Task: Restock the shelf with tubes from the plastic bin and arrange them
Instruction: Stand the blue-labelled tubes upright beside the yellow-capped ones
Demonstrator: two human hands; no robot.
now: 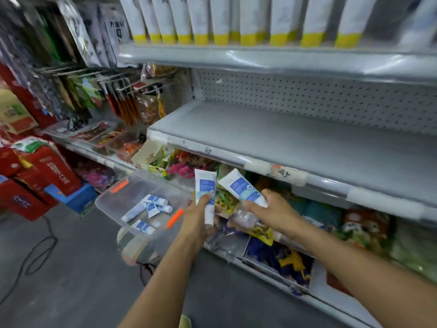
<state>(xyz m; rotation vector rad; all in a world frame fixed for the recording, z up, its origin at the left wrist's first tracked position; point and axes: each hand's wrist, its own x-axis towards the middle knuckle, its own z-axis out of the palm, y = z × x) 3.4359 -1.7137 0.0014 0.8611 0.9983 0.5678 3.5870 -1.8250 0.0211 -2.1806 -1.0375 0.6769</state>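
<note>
My left hand (201,218) grips a white tube with a blue label (206,185), held upright with its flat end up. My right hand (272,209) grips a second white and blue tube (241,187), tilted up to the left. Both tubes hang just below the front edge of the bare grey middle shelf (272,138). To the left, the clear plastic bin (113,197) with orange latches holds several more white and blue tubes (151,207) lying loose on its bottom.
The top shelf (260,55) carries a row of white tubes with yellow bands (201,24). Below the hands, the lowest shelf (295,245) is packed with coloured packets. Red boxes (42,176) stand on the floor at left, and a black cable (40,247) runs across the grey floor.
</note>
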